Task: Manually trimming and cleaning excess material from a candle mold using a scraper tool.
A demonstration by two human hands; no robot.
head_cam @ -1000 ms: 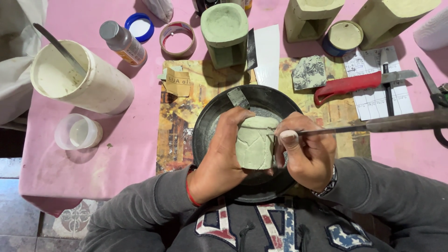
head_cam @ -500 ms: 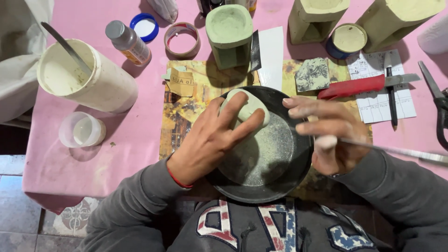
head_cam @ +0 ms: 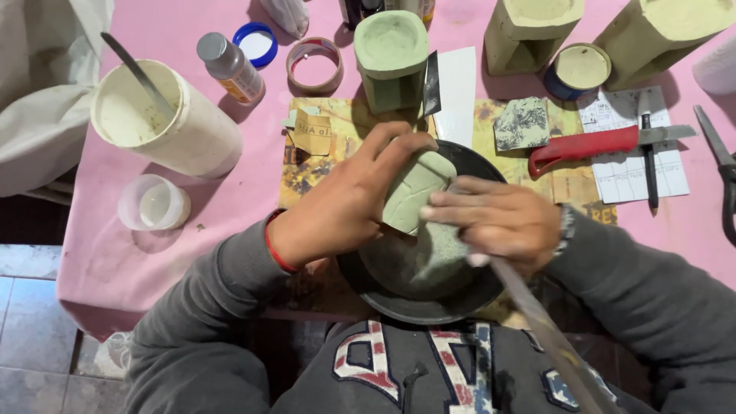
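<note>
A: What is the setting?

B: A table point(head_cam: 230, 184) under a pink cloth, seen from above, with tiled floor at the lower left. The person wears a grey sweatshirt.

A: What lies at the left?

B: A large cream plastic tub point(head_cam: 165, 123) with a metal stirring rod point(head_cam: 138, 73) leaning in it. Just below it stands a small clear plastic cup point(head_cam: 153, 203). To the right are a small brown glass bottle with a grey cap point(head_cam: 230, 67), a blue round lid point(head_cam: 255, 42) and a ring of brown tape point(head_cam: 314, 65).

A: And the middle?

B: A round black metal pan point(head_cam: 418, 303) sits at the table's near edge. The left hand point(head_cam: 345, 203) is closed round a pale green squarish block of clay point(head_cam: 414, 192), holding it tilted over the pan. The right hand point(head_cam: 498, 222) grips a long grey metal blade point(head_cam: 548, 337), its fingertips touching the block.

A: What is beyond and to the right?

B: A pale green moulded pot point(head_cam: 391, 54) stands behind the pan. Further right are two taller beige moulded pots point(head_cam: 537, 31), a red-handled knife point(head_cam: 590, 142) lying on a white printed sheet point(head_cam: 636, 153), and dark scissors point(head_cam: 721, 165) at the edge.
</note>
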